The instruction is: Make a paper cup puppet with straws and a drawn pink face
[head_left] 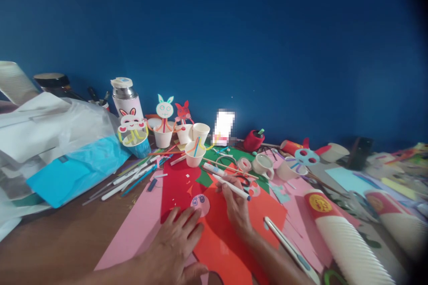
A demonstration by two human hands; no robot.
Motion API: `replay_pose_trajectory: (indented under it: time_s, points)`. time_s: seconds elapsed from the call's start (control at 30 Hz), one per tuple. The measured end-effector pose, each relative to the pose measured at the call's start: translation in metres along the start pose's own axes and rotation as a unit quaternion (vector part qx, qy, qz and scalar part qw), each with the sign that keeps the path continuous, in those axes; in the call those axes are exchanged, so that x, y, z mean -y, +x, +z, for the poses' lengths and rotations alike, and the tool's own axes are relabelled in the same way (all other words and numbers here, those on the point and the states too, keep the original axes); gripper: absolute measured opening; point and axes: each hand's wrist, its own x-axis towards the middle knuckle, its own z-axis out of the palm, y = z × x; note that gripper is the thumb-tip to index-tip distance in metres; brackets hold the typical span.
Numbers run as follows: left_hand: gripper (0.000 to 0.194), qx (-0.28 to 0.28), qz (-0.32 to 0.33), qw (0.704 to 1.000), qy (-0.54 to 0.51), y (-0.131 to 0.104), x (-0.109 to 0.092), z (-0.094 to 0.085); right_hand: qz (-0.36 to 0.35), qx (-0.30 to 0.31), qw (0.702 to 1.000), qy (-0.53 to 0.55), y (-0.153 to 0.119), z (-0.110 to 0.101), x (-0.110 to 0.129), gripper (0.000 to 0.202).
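My left hand (179,231) lies open, its fingers spread over the red and pink paper. Just beyond its fingertips is a pink paper circle (203,209) with two lashed eyes drawn on it. My right hand (234,202) grips a white marker (230,185) with a dark blue end, held above the orange paper (220,249) to the right of the circle. Another white marker (214,169) lies just past that hand. Near it are scissors (245,181), partly hidden, and a roll of clear tape (244,164). Whether the held marker is uncapped is hard to make out.
Paper cups with bunny-like faces (165,109) stand at the back beside a flask (125,98). A plastic bag (67,142) fills the left. Loose markers (135,173) lie left of centre. A utility knife (290,249) and stacked cups (347,240) are at right.
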Motion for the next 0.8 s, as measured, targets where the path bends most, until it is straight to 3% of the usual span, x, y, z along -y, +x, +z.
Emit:
replay_pose_trajectory:
  time_s: [0.17, 0.37, 0.53, 0.63, 0.8]
  points:
    - [0.068, 0.0, -0.006, 1.0, -0.002, 0.001, 0.002, 0.002, -0.005, 0.022, 1.0, 0.004, -0.003, 0.001, -0.001, 0.024]
    - [0.064, -0.042, 0.014, 0.999, 0.02, -0.001, 0.002, 0.006, -0.012, 0.01, 1.0, -0.02, -0.002, 0.002, 0.003, 0.031]
    - [0.066, -0.042, 0.02, 0.998, 0.031, -0.001, 0.002, 0.005, -0.046, 0.022, 0.995, -0.08, -0.003, -0.001, 0.008, 0.023]
    - [0.064, -0.043, 0.016, 0.999, 0.029, -0.002, 0.002, 0.007, -0.079, 0.054, 0.974, -0.206, -0.001, -0.008, 0.01, 0.015]
    - [0.058, -0.079, 0.015, 0.996, 0.036, -0.004, 0.004, 0.013, -0.142, 0.109, 0.9, -0.398, -0.001, -0.013, 0.008, 0.02]
